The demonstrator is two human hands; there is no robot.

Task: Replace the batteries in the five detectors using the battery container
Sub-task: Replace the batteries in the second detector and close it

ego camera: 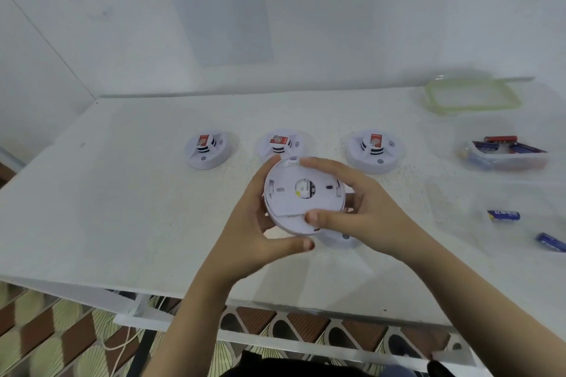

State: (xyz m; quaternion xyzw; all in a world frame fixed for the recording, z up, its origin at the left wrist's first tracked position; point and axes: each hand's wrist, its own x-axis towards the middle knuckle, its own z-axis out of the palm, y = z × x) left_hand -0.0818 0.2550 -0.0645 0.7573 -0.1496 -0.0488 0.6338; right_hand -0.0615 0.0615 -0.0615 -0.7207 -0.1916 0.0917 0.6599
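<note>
I hold a round white detector [301, 196] above the table, its back side facing me. My left hand [254, 223] grips its left edge with the thumb under its bottom rim. My right hand [361, 208] grips its right side, thumb pressed on the lower back cover. Three more detectors stand in a row behind it: left [207, 148], middle [283, 142], right [374, 150], each with a red label. Another detector [343, 239] lies on the table, mostly hidden under my hands. The clear battery container [505, 156] sits at the right with blue and red batteries inside.
Two loose blue batteries [503, 215] [550, 241] lie on the white table [122, 193] at the right. A clear lid with a green rim [471, 96] rests at the back right. A printed instruction sheet [220, 3] hangs on the wall. The table's front edge is near me.
</note>
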